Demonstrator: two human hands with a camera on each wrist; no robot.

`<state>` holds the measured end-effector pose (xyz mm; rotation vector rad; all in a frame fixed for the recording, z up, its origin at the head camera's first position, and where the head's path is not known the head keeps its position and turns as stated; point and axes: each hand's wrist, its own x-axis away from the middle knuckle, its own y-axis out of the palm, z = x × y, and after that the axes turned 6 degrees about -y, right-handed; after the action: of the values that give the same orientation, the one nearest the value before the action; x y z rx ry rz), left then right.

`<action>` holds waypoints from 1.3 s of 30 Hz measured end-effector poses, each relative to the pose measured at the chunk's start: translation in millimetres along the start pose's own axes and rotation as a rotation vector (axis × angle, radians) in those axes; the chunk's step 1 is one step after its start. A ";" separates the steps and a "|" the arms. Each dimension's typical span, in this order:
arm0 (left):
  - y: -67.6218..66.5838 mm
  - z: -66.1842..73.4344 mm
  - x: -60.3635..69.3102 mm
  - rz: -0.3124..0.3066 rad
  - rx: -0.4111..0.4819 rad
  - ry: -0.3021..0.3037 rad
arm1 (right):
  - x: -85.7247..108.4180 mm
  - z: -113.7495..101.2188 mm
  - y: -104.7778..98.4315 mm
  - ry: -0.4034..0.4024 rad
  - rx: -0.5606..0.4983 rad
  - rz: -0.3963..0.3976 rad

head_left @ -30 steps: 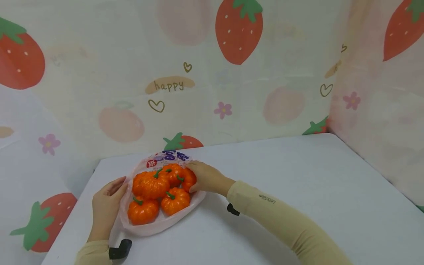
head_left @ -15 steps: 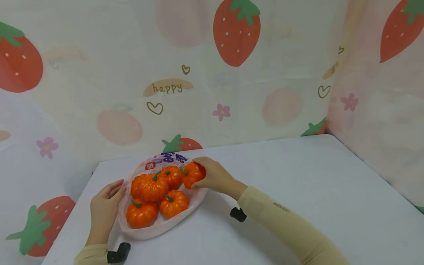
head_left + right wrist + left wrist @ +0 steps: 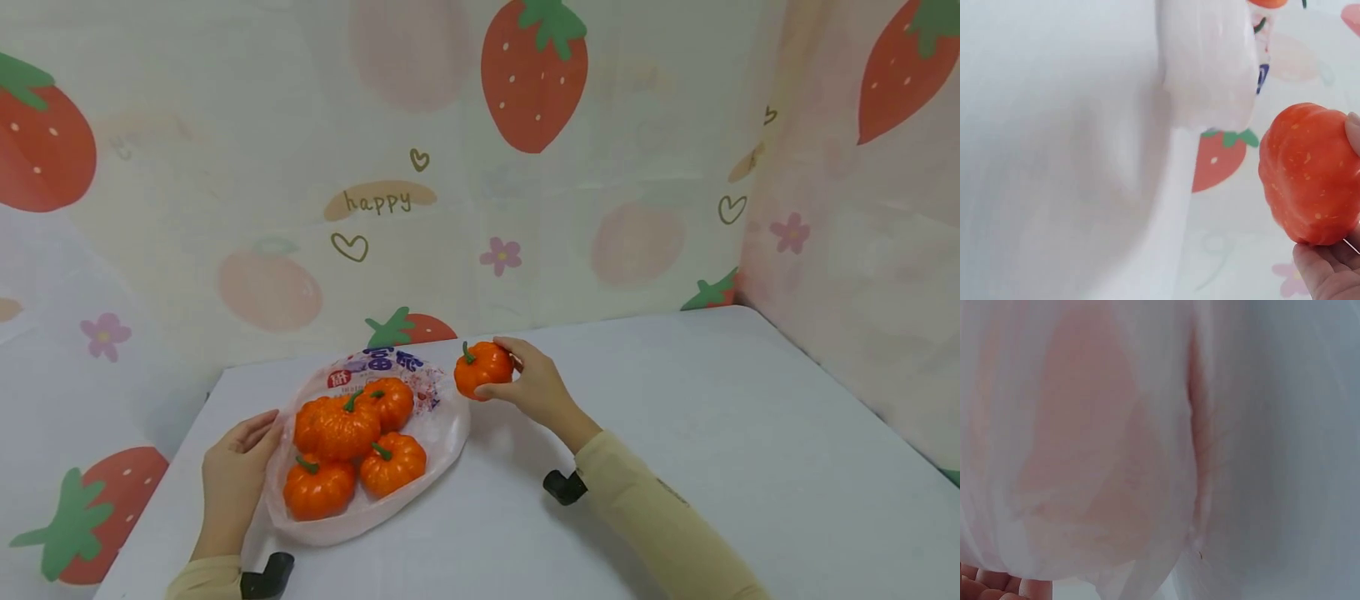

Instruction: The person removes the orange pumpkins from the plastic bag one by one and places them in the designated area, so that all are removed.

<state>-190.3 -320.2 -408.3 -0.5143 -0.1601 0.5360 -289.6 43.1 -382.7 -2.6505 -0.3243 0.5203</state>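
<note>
In the head view my right hand (image 3: 536,385) grips a small orange pumpkin (image 3: 480,372) with a green stem, thumb and fingers at its right side, raised off the table just right of the bag. The right wrist view shows that pumpkin (image 3: 1310,175) close up, fingertips under it. Several more pumpkins (image 3: 393,464) lie in an opened pinkish-white plastic bag (image 3: 447,433) with purple print. My left hand (image 3: 232,467) holds the bag's left rim between thumb and fingers. Most of the left wrist view is filled by the bag's side (image 3: 1085,456), the fingers partly behind it.
The bag stands on a white-covered table (image 3: 675,433), whose surface extends to the right. A strawberry-print backdrop (image 3: 450,275) rises behind the table's far edge. Black devices (image 3: 564,487) sit at both wrists.
My right hand has lifted one pumpkin from the bag's right side and carried it up and rightward, past the rim. The left hand stays at the bag's left rim.
</note>
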 end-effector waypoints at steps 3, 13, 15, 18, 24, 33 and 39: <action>-0.2 0.3 -0.9 0.010 0.001 -0.004 | 0.4 8.9 -5.3 0.025 -0.022 0.031; -0.9 0.7 1.8 -0.009 0.020 -0.001 | 1.1 36.2 -18.6 0.114 -0.041 0.080; -1.0 0.8 2.3 -0.005 0.018 0.002 | -0.1 41.3 -20.9 0.142 -0.037 0.082; -1.6 0.8 2.5 -0.001 0.015 0.001 | -2.8 47.3 -24.0 0.184 -0.030 0.077; -1.6 0.7 1.8 -0.016 0.026 -0.010 | -7.6 55.1 -29.7 0.241 0.011 0.052; -1.6 1.2 2.0 -0.017 0.024 -0.011 | -12.7 57.6 -34.7 0.273 0.022 0.002; -1.3 2.3 2.6 -0.022 0.031 -0.015 | -15.2 61.8 -35.3 0.296 0.041 -0.010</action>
<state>-188.1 -318.8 -405.6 -0.4781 -0.1713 0.5206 -333.5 91.7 -414.5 -2.6352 -0.2333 0.1257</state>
